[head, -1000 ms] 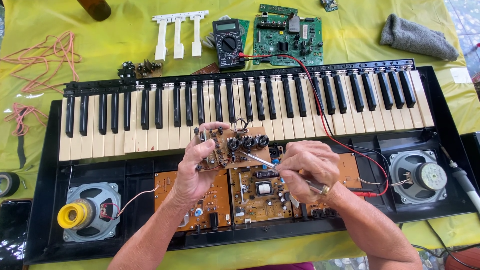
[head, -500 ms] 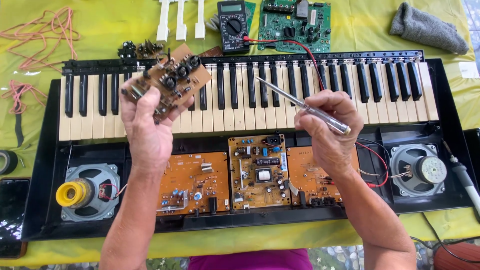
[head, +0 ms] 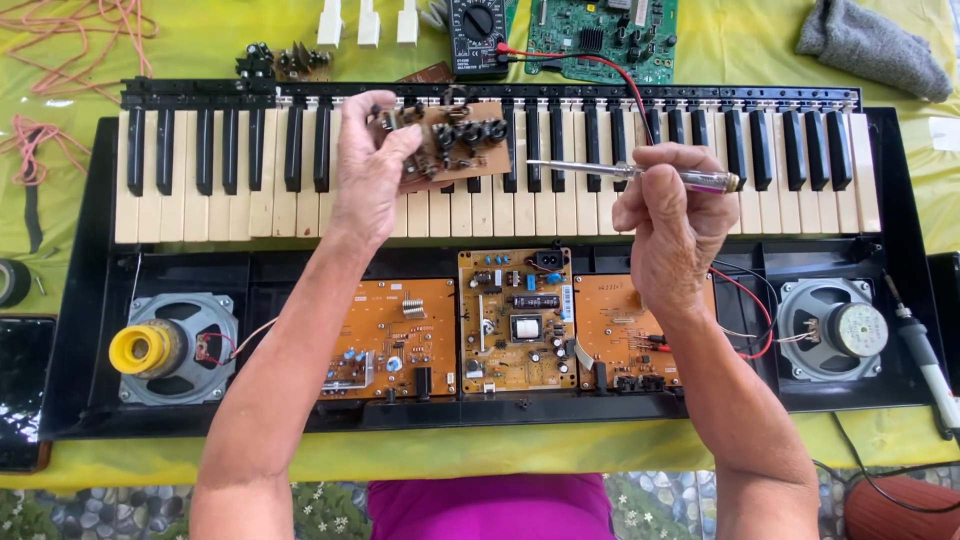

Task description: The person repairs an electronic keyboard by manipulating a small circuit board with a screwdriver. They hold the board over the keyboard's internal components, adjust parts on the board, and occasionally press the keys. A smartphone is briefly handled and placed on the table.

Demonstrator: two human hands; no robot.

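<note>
My left hand [head: 368, 170] holds a small brown circuit board [head: 458, 142] with black round parts, lifted over the keys of an opened keyboard [head: 180, 190]. My right hand [head: 672, 220] grips a screwdriver [head: 640, 174] with a clear handle, its metal tip pointing left toward the small board but apart from it. Below my hands, inside the black case, lie three orange-brown circuit boards: a left board [head: 392, 340], a middle board [head: 515, 320] and a right board [head: 625, 330] partly under my right wrist.
Speakers sit at both ends of the case, the left speaker [head: 170, 348] with a yellow centre, the right speaker [head: 835, 328] grey. A multimeter [head: 480, 35], green board [head: 600, 35], loose white keys [head: 365, 22], grey cloth [head: 875, 50], soldering iron [head: 925, 355] and tangled orange wires [head: 90, 25] lie around.
The small board was lifted out of the case by my left hand and now sits further right over the keys. My right hand raised the screwdriver and levelled it toward the board.
</note>
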